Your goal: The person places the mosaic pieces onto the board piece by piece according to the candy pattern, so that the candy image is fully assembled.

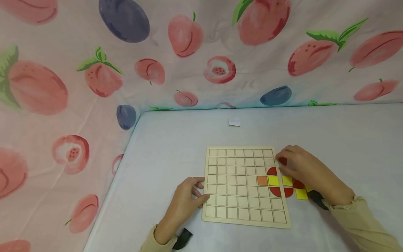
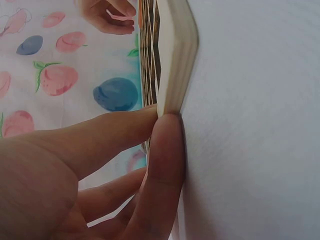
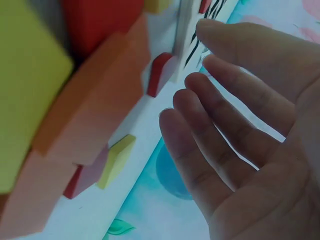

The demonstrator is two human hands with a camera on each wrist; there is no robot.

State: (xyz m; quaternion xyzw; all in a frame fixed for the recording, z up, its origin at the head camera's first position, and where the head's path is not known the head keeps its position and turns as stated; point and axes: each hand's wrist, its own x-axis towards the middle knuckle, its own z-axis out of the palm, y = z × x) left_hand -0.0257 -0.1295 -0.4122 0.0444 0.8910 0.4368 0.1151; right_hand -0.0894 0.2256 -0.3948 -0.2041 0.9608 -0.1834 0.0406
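The wooden grid board [image 1: 245, 185] is lying flat on the pale tabletop [image 1: 176, 140], and it is being steadied at its near left edge by the left hand [image 1: 185, 203]. In the left wrist view the thumb and a fingertip [image 2: 165, 150] are seen pressed against the board's side, fingers fairly straight, nothing curled round it; the board appears to be braced so it will not slide while pieces are handled at the far side.

Over at the right edge, the right hand [image 1: 302, 168] is hovering above the loose tiles. Its fingers [image 3: 220, 150] are shown relaxed and slightly spread in the right wrist view, and nothing is gripped. A small red piece [image 1: 282, 161] lies just under the fingertips; whether it is actually touched cannot be told.

Already seated in the grid are an orange square [image 1: 262, 180], a yellow square [image 1: 273, 180] touching it, and red quarter-round pieces [image 1: 272, 171] above and below. More yellow tiles [image 1: 301, 194] are kept just off the board's right edge, close to the working hand. A small white slip [image 1: 234, 121] lies well apart, toward the fruit-printed backdrop [image 1: 189, 52].
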